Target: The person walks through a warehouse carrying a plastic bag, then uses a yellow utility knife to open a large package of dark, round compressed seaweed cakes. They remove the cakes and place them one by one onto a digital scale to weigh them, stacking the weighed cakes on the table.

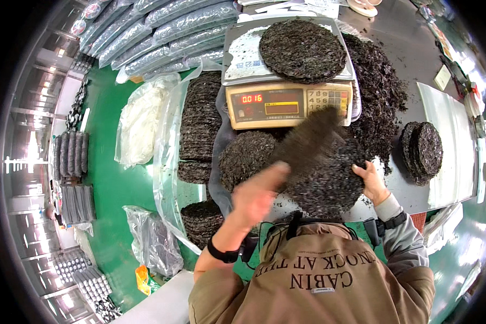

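Note:
My left hand is closed on a round, dark dried seaweed cake, which is tilted nearly edge-on and smeared by motion. My right hand grips the right rim of another dried seaweed cake, thumb on top and fingers mostly hidden. Left of these, a third seaweed cake lies in front of a weighing scale with a red lit display. On the scale's white pan rests one more round seaweed cake.
Loose seaweed is heaped right of the scale, with a small stack of cakes farther right. Rows of cakes sit in clear plastic at left. Filled plastic bags are piled at far left, above the green floor.

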A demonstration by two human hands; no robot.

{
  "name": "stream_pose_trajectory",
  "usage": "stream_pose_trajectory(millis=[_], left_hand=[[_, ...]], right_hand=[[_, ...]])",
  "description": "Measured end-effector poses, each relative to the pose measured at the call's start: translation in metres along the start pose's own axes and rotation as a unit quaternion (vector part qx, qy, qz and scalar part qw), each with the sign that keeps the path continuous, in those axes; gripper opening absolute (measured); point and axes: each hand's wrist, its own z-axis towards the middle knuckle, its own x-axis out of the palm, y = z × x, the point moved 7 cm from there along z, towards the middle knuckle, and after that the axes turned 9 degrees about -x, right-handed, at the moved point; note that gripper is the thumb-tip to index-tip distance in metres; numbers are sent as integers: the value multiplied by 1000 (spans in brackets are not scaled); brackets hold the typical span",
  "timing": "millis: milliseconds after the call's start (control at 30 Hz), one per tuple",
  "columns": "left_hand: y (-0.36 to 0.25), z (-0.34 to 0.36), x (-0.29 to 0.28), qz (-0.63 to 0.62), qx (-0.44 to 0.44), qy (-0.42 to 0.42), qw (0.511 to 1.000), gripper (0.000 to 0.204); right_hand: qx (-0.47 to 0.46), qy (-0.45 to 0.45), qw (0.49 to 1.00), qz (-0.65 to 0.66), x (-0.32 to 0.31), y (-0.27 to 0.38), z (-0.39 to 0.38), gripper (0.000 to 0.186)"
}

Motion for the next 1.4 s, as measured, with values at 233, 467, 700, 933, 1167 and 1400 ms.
stream_pose_trajectory(millis=[233,467,700,933,1167,1400], left_hand=[[-5,-15,69,182,107,177,961,40],[48,-18,-60,61,-192,-147,968,26],[28,50,-108,-83,-13,-420,904,18],[17,155,23,233,100,-49,966,61],[41,72,104,136,0,119,984,52],[28,-68,187,187,15,462,867,77]], right_hand=[[47,92,988,111,56,24,-1,24],[-518,101,674,-517,133,145,44,71],[-557,83,335,-755,170,152,103,49],[-601,-107,407,-679,26,191,-7,46],[-400,-229,425,-779,-189,191,-77,60],[-307,-33,781,-542,-121,77,-11,53]])
